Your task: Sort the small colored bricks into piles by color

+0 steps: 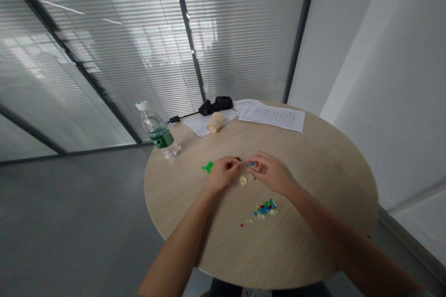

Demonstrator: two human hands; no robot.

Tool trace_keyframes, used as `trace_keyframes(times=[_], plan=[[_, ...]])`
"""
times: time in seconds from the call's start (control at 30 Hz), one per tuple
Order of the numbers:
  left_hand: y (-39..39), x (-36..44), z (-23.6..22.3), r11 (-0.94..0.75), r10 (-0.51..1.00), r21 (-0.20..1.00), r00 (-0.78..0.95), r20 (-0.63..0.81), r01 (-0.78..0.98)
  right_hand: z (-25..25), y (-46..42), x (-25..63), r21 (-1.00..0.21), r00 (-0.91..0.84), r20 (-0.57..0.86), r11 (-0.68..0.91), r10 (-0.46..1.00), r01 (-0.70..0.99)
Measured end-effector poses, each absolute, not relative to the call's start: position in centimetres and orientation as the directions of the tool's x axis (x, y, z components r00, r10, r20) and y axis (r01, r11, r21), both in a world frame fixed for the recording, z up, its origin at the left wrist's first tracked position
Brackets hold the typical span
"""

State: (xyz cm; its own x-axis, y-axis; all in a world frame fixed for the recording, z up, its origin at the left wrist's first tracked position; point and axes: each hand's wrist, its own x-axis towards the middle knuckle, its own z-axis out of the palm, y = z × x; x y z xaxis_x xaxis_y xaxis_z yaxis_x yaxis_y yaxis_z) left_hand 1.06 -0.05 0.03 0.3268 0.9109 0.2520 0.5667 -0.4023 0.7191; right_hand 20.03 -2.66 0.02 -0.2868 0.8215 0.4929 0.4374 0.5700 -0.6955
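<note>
Both my hands rest close together on the round wooden table (313,185). My left hand (222,174) is curled, its fingertips pinching a tiny dark piece. My right hand (270,172) is closed in a pinch on a small blue piece. Between the hands lies a small cream-coloured piece (243,180). A green piece (208,167) sits just left of my left hand. A little pile of several tiny coloured bricks (266,208), blue, green, yellow and white, lies near my right forearm, with a stray red bit (241,225) beside it.
A plastic water bottle (158,132) with a green label stands at the table's left edge. At the back lie a tipped paper cup (216,122), a black bundle with a cable (216,104) and printed sheets (275,116). Glass walls with blinds stand behind.
</note>
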Motion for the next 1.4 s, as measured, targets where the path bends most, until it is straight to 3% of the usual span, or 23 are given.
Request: trace_keyframes(times=[0.1,0.17,0.33,0.9,1.03,1.17,1.23,1.4], plan=[[0.2,0.0,0.3,-0.333,0.934,0.473,0.215,0.285,0.816,0.0,-2.6,20.2,-0.687,-0.273,0.497,0.565,0.824,0.456],[0.2,-0.4,0.4,-0.291,0.940,0.345,0.201,0.274,0.892,0.0,-2.5,20.2,-0.679,-0.269,0.495,0.560,0.827,0.474],[0.1,-0.4,0.5,-0.285,0.947,0.213,0.239,0.216,0.935,0.2,-2.7,20.2,-0.658,-0.276,0.486,0.554,0.830,0.510],[0.1,-0.2,0.3,-0.290,0.944,0.196,0.246,0.221,0.937,0.2,-2.4,20.6,-0.616,-0.334,0.442,0.552,0.832,0.562],[0.1,-0.2,0.4,-0.286,0.941,0.211,0.232,0.248,0.935,0.5,-2.7,20.9,-0.676,-0.524,0.231,0.522,0.820,0.520],[0.0,0.0,0.7,-0.288,0.940,0.257,0.220,0.262,0.922,0.2,-3.3,20.9,-0.758,-0.735,-0.081,0.437,0.674,0.484],[-0.1,0.1,0.8,-0.285,0.942,0.283,0.213,0.260,0.916,0.0,-3.5,20.8,-0.762,-0.776,-0.128,0.439,0.617,0.475],[-0.2,0.3,0.8,-0.277,0.947,0.322,0.200,0.252,0.905,-0.1,-3.7,20.4,-0.737,-0.843,-0.096,0.532,0.530,0.418]])
